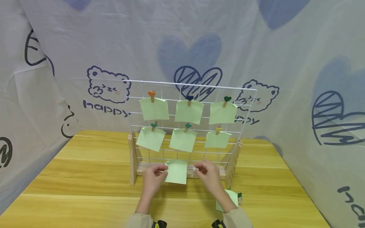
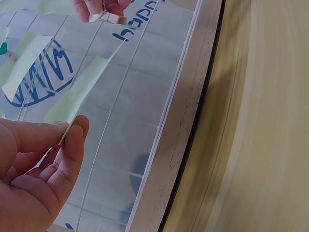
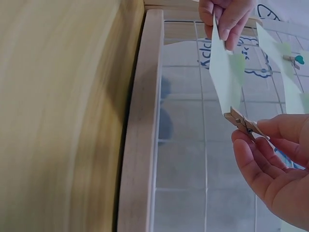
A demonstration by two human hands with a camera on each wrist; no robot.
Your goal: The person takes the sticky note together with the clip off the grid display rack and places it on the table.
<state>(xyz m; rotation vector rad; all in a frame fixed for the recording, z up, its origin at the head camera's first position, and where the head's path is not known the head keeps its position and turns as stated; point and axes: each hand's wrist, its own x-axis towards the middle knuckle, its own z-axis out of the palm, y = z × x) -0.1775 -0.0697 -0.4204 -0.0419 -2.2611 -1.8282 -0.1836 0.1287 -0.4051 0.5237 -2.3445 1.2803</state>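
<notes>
On my feed, the note is being held before the rack, low down, square, pale green and slightly bowed. I am pinching its left edge with the left hand, presumably leaving the right edge free; the right hand is pinching a clip, mouth facing that edge. Six clipped notes are hanging above the counter.

In the head view, the right forearm partly hides a green note at five o'clock. The wrist views crop the left grip at eight o'clock and the right grip, partly covering its clothespin, at four.
</notes>
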